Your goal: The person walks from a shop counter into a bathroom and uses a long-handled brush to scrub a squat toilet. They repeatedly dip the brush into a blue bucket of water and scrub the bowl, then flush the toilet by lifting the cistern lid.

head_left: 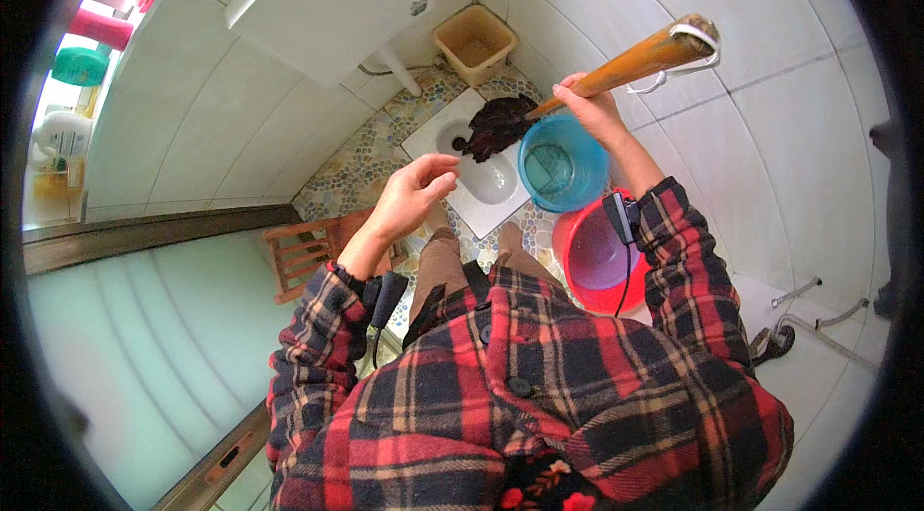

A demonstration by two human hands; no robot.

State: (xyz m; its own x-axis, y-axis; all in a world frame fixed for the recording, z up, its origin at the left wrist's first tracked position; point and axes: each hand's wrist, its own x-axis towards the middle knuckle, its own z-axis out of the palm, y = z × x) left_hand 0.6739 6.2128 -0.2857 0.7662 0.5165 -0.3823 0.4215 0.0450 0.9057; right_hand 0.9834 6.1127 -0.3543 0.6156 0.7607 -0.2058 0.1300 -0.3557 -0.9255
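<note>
My right hand (594, 114) is closed round the wooden handle of a mop (645, 63), which slants up to the right and has a white cord looped at its top end. The mop's dark, wet-looking cloth head (500, 129) lies over the far part of a white squat toilet (497, 186) and hides some of its bowl. My left hand (412, 198) hangs above the toilet's near left side, fingers stretched out and holding nothing. Just under my right forearm stands a blue bucket (589, 147), close beside the toilet.
A red tub (565, 259) with a purple basin (599, 261) inside sits nearer me. In the far corner is a tan bin (462, 66), below a white cistern (332, 11). A wooden stool (306, 246) stands left on the pebbled floor. Pipes (833, 323) run along the right wall.
</note>
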